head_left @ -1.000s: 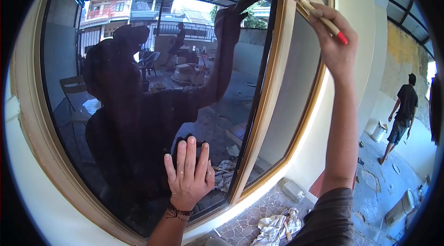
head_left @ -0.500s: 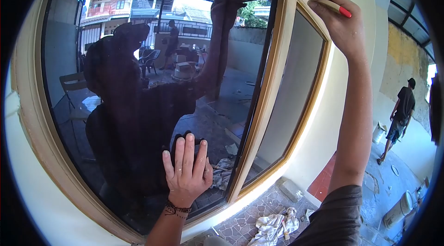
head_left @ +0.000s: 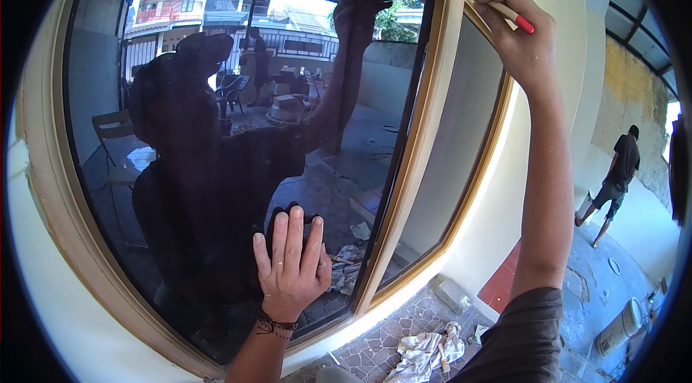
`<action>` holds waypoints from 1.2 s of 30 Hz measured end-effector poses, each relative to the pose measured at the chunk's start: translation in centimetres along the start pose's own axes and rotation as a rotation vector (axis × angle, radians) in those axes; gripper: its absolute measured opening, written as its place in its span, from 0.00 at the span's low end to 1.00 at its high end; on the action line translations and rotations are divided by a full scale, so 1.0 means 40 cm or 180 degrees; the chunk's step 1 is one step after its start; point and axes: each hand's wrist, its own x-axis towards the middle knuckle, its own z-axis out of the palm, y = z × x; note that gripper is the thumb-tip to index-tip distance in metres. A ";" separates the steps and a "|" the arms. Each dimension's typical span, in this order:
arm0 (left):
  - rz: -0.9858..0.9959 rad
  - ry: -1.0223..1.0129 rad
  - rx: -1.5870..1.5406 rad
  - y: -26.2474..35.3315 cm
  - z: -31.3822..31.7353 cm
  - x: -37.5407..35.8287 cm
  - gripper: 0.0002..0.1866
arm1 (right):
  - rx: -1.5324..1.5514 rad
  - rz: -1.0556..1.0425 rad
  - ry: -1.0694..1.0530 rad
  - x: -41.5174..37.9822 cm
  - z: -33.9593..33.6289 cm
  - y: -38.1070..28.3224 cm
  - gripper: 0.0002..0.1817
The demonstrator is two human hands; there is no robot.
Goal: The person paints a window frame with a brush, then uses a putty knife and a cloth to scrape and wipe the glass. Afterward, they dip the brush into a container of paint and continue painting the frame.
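My left hand [head_left: 292, 264] lies flat against the dark window glass [head_left: 216, 239], its fingers spread and nothing held. A braided bracelet circles that wrist. High on the right, my right hand [head_left: 520, 41] grips a paintbrush [head_left: 497, 10] with a pale handle and a red end. The brush tip touches the wooden window frame [head_left: 422, 131] near its upper corner, where the bristles are hard to make out. The glass reflects a dark figure with a raised arm.
A person [head_left: 618, 177] in dark clothes stands at the far right, by a wall. A bucket [head_left: 621, 325] is on the floor at the lower right. A crumpled white cloth [head_left: 425, 354] lies on the stone tiles, with a block [head_left: 452, 295] behind it.
My right hand and the brush have shifted slightly left along the frame. My left hand has stayed in place. The other person has stepped and changed stance near the wall.
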 end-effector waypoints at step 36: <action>-0.0131 0.0024 0.0022 0.003 -0.004 0.002 0.22 | -0.0476 -0.0204 -0.0052 0.019 -0.002 -0.066 0.10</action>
